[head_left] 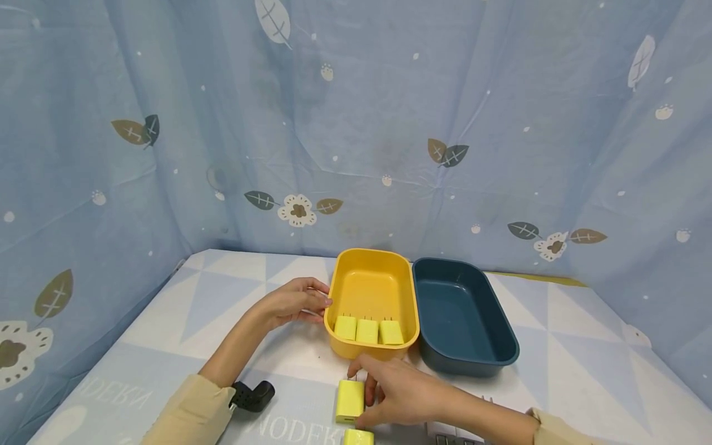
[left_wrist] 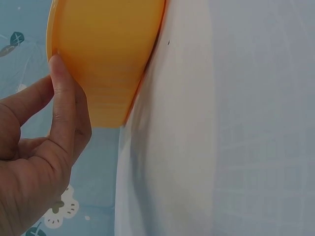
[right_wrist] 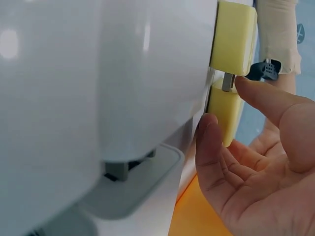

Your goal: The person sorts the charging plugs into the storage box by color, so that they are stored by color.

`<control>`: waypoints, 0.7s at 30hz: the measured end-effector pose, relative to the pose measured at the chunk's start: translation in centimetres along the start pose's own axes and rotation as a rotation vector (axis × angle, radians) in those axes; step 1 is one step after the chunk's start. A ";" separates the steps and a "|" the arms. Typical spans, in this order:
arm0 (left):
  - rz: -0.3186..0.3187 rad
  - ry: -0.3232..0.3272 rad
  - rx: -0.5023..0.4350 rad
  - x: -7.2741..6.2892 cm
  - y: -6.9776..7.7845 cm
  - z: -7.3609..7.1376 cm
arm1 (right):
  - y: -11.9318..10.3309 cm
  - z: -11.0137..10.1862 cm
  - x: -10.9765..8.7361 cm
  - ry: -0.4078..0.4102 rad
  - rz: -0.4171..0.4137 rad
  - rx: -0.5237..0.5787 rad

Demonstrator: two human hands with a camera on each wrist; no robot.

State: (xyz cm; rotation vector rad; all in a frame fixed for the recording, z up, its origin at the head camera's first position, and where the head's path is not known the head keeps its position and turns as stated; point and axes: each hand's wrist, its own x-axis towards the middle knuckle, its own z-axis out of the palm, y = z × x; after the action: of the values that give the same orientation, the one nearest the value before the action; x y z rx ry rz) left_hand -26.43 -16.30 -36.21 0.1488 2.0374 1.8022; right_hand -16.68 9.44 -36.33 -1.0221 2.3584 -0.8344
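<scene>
My left hand [head_left: 297, 301] holds the left rim of a yellow plastic bin [head_left: 371, 278], its fingertips at the rim and outer wall [left_wrist: 103, 64] in the left wrist view. Three yellow plug chargers [head_left: 367, 331] stand side by side at the bin's near end, prongs up. In front of the bin, the fingers of my right hand [head_left: 403, 392] curl round another yellow charger [head_left: 350, 400], with the thumb at its near end and a fingertip by its prongs. The right wrist view shows this charger [right_wrist: 224, 110] between thumb and fingers. One more yellow charger [head_left: 358, 437] lies just nearer.
A dark blue bin [head_left: 458, 315] stands against the yellow bin's right side. White chargers [head_left: 442, 429] lie below my right forearm, partly hidden, and loom large in the right wrist view [right_wrist: 142, 73]. A black device [head_left: 254, 395] sits at my left cuff. A blue patterned curtain [head_left: 356, 123] hangs behind.
</scene>
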 end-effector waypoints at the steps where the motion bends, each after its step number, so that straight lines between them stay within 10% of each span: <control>1: 0.000 -0.001 -0.001 0.0 0.0 0.0 | 0.0 0.0 0.0 0.000 -0.002 0.002; 21: -0.004 0.002 -0.005 0.0 0.0 0.0 | 0.0 -0.2 0.1 0.030 -0.055 0.015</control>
State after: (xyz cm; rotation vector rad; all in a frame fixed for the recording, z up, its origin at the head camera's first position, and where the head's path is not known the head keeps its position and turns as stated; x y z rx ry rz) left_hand -26.46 -16.29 -36.24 0.1417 2.0330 1.8063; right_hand -16.82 9.43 -36.19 -1.0802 2.3548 -0.8921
